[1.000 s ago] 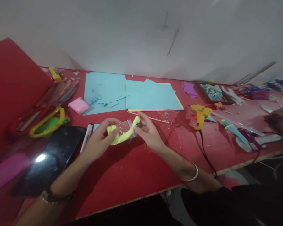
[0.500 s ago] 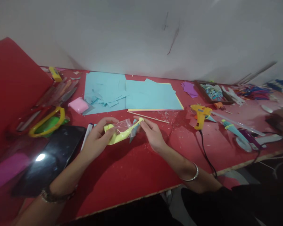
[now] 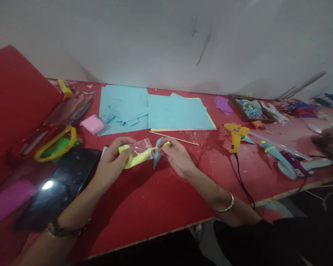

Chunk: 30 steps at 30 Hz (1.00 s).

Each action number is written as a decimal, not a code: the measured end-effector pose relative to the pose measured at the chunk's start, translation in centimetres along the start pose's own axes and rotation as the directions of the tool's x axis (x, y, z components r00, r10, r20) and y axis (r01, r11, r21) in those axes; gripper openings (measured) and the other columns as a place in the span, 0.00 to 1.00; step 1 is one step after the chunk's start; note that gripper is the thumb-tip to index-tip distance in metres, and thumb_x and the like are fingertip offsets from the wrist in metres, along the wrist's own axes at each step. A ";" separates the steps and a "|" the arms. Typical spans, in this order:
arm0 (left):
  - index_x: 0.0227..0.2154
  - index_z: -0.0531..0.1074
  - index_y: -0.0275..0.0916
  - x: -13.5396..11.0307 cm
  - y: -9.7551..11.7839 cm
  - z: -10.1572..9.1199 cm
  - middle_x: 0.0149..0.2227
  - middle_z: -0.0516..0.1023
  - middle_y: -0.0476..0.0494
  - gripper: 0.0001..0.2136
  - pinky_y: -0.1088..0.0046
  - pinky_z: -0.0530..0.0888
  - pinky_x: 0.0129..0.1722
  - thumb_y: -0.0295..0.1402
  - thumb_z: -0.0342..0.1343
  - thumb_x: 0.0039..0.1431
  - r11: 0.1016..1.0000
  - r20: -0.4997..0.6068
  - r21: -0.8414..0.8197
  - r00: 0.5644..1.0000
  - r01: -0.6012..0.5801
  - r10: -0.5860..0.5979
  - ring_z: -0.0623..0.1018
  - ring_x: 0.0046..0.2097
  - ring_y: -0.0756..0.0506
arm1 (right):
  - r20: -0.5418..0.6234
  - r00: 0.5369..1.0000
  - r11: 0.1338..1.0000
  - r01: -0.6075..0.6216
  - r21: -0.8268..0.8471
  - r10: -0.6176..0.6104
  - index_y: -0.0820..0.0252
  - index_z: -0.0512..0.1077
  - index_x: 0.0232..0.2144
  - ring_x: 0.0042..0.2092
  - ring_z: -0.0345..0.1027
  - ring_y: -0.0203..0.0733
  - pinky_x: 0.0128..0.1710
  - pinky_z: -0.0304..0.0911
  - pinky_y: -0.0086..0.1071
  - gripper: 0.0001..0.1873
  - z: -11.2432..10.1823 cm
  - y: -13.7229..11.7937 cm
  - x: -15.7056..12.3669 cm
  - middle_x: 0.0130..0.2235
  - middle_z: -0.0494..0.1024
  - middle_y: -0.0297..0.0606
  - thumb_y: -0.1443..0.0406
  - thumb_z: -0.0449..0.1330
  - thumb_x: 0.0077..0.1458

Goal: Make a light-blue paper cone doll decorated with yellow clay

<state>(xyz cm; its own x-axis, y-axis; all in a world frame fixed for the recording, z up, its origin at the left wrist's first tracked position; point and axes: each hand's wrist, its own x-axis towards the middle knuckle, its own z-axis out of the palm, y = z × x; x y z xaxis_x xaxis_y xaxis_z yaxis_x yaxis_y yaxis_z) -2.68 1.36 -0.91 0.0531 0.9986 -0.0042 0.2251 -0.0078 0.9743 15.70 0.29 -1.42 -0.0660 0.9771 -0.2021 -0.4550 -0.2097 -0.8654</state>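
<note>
A pale wall (image 3: pixel 127 40) rises behind a red desk (image 3: pixel 144 214), and a red panel (image 3: pixel 16 88) stands at the left end. Two light-blue sheets (image 3: pixel 177 111) lie side by side along the back, the left one bearing blue offcuts (image 3: pixel 130 120). A dark glossy slab (image 3: pixel 58 192), with a bright reflection on it, lies at the near left, beside the left forearm.

The left hand (image 3: pixel 113 155) is curled narrowly around a small clear bag (image 3: pixel 143 145) of soft yellow material (image 3: pixel 137 159), held above the desk in front of the sheets. The right hand (image 3: pixel 177 157) is nearly closed, fingertips pinched on the yellow material just beyond the bag's mouth.

Well to the right, a yellow glue gun (image 3: pixel 235 136) with a black cord stands near a shallow tray (image 3: pixel 238 108) of scraps. At the left, a yellow loop-shaped handle (image 3: pixel 73 137) lies near a pink block (image 3: pixel 92 124). Purple paper (image 3: pixel 223 106) sits between the sheets and the tray. A pointed blue piece (image 3: pixel 157 155) shows between the hands; whether it touches the fingers I cannot tell. A thin stick (image 3: pixel 180 138) lies just beyond the right hand. Smallest, a fine yellow strand (image 3: pixel 154 148) joins the bag to the right fingertips.
</note>
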 end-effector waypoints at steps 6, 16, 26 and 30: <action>0.36 0.67 0.43 0.1 -0.5 -0.2 0.26 0.69 0.53 0.08 0.76 0.64 0.22 0.36 0.49 0.53 0.990 -0.050 0.142 0.998 -0.028 0.035 0.68 0.25 0.50 | 0.034 0.999 0.994 0.039 -0.103 -0.036 0.60 0.72 0.30 0.18 0.53 0.26 0.19 0.49 0.26 0.19 -0.4 0.1 -0.2 0.21 0.68 0.30 0.50 0.54 0.51; 0.45 0.63 0.39 0.7 -1.5 0.0 0.44 0.67 0.40 0.16 0.63 0.70 0.43 0.36 0.48 0.52 0.834 0.023 0.531 0.987 -0.149 0.162 0.70 0.47 0.40 | 0.042 0.995 0.996 0.088 -0.023 -0.087 0.56 0.71 0.36 0.31 0.66 0.30 0.34 0.63 0.29 0.11 -0.2 0.3 -0.1 0.34 0.72 0.33 0.63 0.60 0.45; 0.50 0.60 0.37 0.5 -1.8 0.1 0.51 0.58 0.36 0.19 0.56 0.60 0.56 0.33 0.48 0.54 0.660 0.105 0.647 0.902 -0.381 0.418 0.60 0.56 0.37 | 0.115 0.987 0.986 0.127 -0.110 -0.115 0.59 0.68 0.19 0.19 0.48 0.26 0.19 0.47 0.25 0.17 -0.4 0.6 -0.3 0.18 0.58 0.27 0.53 0.58 0.50; 0.49 0.61 0.37 0.5 -1.8 0.2 0.50 0.59 0.36 0.18 0.56 0.61 0.56 0.32 0.47 0.55 0.646 0.091 0.646 0.881 -0.407 0.465 0.61 0.56 0.38 | 0.199 0.977 0.983 0.109 -0.150 -0.078 0.55 0.74 0.34 0.30 0.63 0.30 0.32 0.61 0.28 0.11 -0.2 0.7 -0.3 0.33 0.72 0.33 0.61 0.63 0.44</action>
<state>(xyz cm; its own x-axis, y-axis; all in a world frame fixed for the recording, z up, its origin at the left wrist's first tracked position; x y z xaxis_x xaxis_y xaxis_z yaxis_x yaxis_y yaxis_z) -2.89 1.85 -2.68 0.2394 0.8712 0.4286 0.7524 -0.4455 0.4852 15.56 -0.17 -2.00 -0.2054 0.9779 -0.0386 -0.3208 -0.1045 -0.9414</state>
